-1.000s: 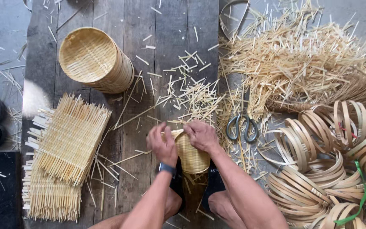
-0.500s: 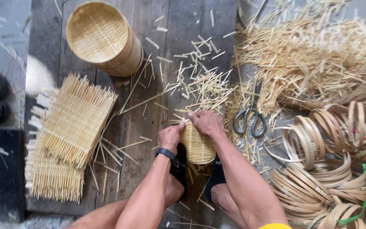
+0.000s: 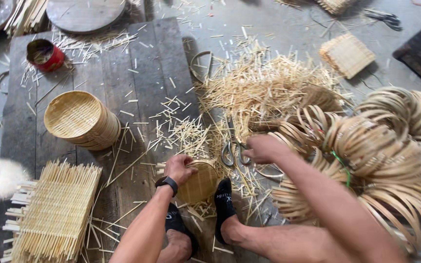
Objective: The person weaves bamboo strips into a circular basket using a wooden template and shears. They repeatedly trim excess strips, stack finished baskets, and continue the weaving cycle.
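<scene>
Woven basket (image 3: 201, 182) gripped by left hand (image 3: 179, 168) fingers, right hand (image 3: 263, 148) fingers closed on scissors (image 3: 234, 150), bamboo hoops (image 3: 381, 160) crowding right.

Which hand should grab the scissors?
Probably the right hand: it already sits by the scissors handles. The left hand is busy gripping the small woven basket.

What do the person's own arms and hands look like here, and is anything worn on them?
Both forearms are bare, with no sleeves in view and no gloves. The left hand has a black band, like a watch or tracker, around its wrist. The right hand and its wrist carry nothing visible: no ring, band or strap can be made out.
</scene>
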